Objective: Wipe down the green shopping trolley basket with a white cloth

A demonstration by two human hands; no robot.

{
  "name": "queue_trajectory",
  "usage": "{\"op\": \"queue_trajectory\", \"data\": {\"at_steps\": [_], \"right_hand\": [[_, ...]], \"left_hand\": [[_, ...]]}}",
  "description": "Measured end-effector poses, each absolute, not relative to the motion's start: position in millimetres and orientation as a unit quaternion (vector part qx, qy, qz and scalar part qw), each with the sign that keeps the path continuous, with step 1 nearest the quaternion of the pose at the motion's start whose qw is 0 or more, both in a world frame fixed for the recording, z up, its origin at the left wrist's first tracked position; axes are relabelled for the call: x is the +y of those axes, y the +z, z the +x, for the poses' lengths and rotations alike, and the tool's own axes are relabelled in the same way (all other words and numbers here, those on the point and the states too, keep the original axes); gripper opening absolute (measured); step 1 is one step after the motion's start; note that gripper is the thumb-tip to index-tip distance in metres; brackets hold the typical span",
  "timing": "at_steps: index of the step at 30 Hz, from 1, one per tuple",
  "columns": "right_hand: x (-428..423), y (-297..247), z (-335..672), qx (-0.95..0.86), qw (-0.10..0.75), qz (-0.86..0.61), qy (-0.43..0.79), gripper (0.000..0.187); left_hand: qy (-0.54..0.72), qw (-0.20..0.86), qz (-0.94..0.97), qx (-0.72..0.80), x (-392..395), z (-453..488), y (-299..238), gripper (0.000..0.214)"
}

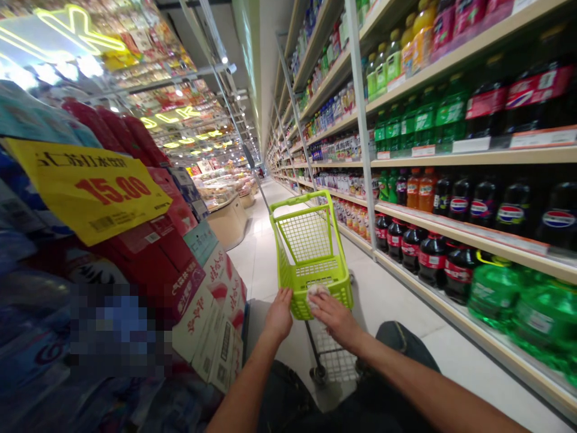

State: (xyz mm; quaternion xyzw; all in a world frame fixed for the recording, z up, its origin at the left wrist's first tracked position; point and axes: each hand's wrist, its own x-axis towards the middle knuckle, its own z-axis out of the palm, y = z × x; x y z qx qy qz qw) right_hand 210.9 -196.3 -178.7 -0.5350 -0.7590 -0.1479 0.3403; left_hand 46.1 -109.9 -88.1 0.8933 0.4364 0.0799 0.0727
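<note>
A lime-green shopping cart [311,252] stands in the aisle right in front of me, its basket tilted toward me. My left hand [278,313] grips the near lower edge of the basket. My right hand [333,313] presses a small white cloth [315,293] against the basket's near wall, fingers curled over it. My knees in dark trousers show at the bottom of the view.
Shelves of cola and green soda bottles [451,204] run along the right. Stacked drink cartons [211,313] with a yellow price sign [90,186] crowd the left. The white tiled aisle floor [261,240] stretches ahead past a round display counter [228,219].
</note>
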Motion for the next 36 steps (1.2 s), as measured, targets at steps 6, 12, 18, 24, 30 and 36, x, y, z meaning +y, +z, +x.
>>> {"op": "queue_trajectory", "data": {"at_steps": [6, 12, 18, 24, 30, 36], "right_hand": [[-212, -203, 238, -0.749, 0.319, -0.57, -0.113, 0.057], [-197, -153, 212, -0.722, 0.371, -0.565, -0.144, 0.058], [-174, -136, 215, -0.746, 0.316, -0.566, -0.153, 0.043], [-206, -140, 285, -0.675, 0.342, -0.628, -0.182, 0.057], [-171, -139, 209, -0.712, 0.348, -0.594, -0.14, 0.047], [-165, -142, 199, -0.763, 0.334, -0.529, -0.161, 0.04]], "left_hand": [[0.076, 0.076, 0.888, 0.448, -111, 46, -87, 0.068], [0.089, 0.073, 0.889, 0.443, -111, 46, -88, 0.068], [0.056, 0.048, 0.887, 0.456, -118, 44, -85, 0.067], [0.072, 0.055, 0.878, 0.47, -124, 46, -85, 0.066], [0.06, 0.035, 0.886, 0.458, -126, 46, -89, 0.065], [0.049, 0.007, 0.886, 0.461, -130, 42, -91, 0.066]]}}
